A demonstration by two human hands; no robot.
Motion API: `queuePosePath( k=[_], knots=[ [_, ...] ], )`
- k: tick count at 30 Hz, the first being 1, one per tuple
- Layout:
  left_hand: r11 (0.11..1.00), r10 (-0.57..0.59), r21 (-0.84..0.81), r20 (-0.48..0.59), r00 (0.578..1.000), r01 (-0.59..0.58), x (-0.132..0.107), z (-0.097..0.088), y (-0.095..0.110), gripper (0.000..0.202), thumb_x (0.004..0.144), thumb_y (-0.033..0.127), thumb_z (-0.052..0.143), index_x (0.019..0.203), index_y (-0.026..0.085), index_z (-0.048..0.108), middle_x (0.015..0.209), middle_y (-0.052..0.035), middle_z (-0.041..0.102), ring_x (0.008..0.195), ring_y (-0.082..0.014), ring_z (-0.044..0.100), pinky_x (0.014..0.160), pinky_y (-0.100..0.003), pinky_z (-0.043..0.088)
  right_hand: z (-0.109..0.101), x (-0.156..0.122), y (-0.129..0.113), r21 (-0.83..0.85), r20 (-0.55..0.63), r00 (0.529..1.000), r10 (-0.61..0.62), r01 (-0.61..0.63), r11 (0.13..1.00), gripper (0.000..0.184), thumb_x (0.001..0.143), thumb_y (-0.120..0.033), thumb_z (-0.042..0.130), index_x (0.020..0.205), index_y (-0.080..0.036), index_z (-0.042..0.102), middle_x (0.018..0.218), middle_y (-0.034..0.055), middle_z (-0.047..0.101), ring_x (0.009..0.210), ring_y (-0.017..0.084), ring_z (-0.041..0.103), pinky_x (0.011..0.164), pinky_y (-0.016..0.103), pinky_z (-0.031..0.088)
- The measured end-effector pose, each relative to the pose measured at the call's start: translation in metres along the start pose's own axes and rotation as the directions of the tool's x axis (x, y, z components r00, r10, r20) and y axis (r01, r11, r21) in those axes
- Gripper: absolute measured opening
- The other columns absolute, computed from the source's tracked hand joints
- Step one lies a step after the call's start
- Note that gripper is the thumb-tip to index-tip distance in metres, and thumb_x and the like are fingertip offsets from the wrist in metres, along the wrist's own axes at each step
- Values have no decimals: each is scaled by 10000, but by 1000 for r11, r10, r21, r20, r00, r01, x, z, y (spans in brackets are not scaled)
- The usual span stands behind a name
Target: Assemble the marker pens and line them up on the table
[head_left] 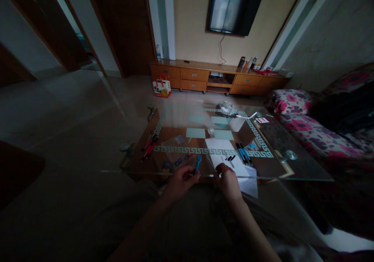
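My left hand (180, 181) is closed around a blue pen (198, 163) that points up and away, at the near edge of the glass coffee table (304, 168). My right hand (227, 182) is curled shut at the near edge of a white sheet of paper (223, 153); what its fingers pinch is hidden. Small dark pen caps or parts (230, 159) lie on the sheet just beyond the right hand. Several blue pens (243, 153) lie at the sheet's right side. Red and black pens (149, 146) lie further left on the table.
Pale green cards (195, 132) and a clear plastic bag (227, 108) sit farther back on the table. A floral sofa (306, 122) stands at the right. A wooden TV cabinet (216, 79) with a wall TV (233, 9) above lies beyond, with a paper bag (161, 87) on the floor.
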State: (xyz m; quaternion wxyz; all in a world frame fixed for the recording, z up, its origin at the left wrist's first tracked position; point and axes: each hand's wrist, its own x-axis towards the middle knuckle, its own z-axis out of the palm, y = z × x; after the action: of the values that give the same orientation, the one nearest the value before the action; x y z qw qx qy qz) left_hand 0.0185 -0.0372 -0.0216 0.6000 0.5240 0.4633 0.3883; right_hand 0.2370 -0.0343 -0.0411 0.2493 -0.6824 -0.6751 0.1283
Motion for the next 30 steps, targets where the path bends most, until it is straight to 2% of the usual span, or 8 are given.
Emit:
queuePosePath(
  k=[4, 10, 19, 24, 27, 30],
  knots=[
    [1000, -8, -22, 13, 1000, 9, 1, 0, -4, 327, 792, 406, 709, 991, 149, 679, 905, -75, 719, 829, -194, 671, 782, -307, 515, 2, -1, 1, 1, -15, 999, -32, 32, 999, 125, 807, -124, 510, 888, -174, 591, 832, 78, 635, 752, 197, 591, 697, 283, 426],
    [1000, 6, -13, 13, 1000, -6, 1, 0, -3, 321, 800, 414, 702, 981, 149, 681, 872, -66, 716, 807, -185, 663, 758, -289, 508, 1, -1, -5, 58, -23, 998, -50, 52, 997, 204, 883, -152, 455, 1013, -166, 611, 909, 99, 651, 795, 205, 607, 729, 292, 440],
    [1000, -1, -10, 11, 1000, 1, 1, -1, -4, 334, 797, 422, 703, 986, 148, 679, 903, -73, 718, 826, -197, 669, 776, -302, 514, 11, 2, 7, 18, -17, 1000, -15, 16, 1000, 213, 873, -74, 419, 958, -166, 591, 878, 100, 642, 828, 217, 602, 762, 304, 437],
    [1000, 17, 11, 4, 1000, -17, 1, -1, -2, 310, 801, 403, 698, 975, 147, 682, 900, -76, 717, 825, -196, 665, 779, -307, 513, 14, 1, 8, -10, -84, 995, -53, 52, 999, 379, 861, -42, 390, 1150, -162, 604, 996, 132, 623, 951, 253, 578, 859, 350, 448],
    [1000, 2, -2, 9, 1000, -2, 1, -1, -3, 317, 792, 400, 705, 976, 143, 679, 900, -77, 719, 816, -195, 668, 775, -310, 515, 10, 1, 3, 46, -99, 994, -55, 60, 997, 429, 875, -54, 367, 1223, -144, 602, 1033, 146, 599, 926, 243, 588, 866, 355, 466],
    [1000, -6, -5, 13, 1000, 6, 1, -1, -3, 332, 797, 415, 701, 984, 142, 675, 890, -73, 719, 816, -194, 671, 785, -312, 514, 7, 1, -1, 164, -90, 995, -34, 48, 985, 331, 911, -139, 391, 1113, -123, 653, 1010, 147, 604, 858, 227, 605, 828, 356, 489]
  ],
)
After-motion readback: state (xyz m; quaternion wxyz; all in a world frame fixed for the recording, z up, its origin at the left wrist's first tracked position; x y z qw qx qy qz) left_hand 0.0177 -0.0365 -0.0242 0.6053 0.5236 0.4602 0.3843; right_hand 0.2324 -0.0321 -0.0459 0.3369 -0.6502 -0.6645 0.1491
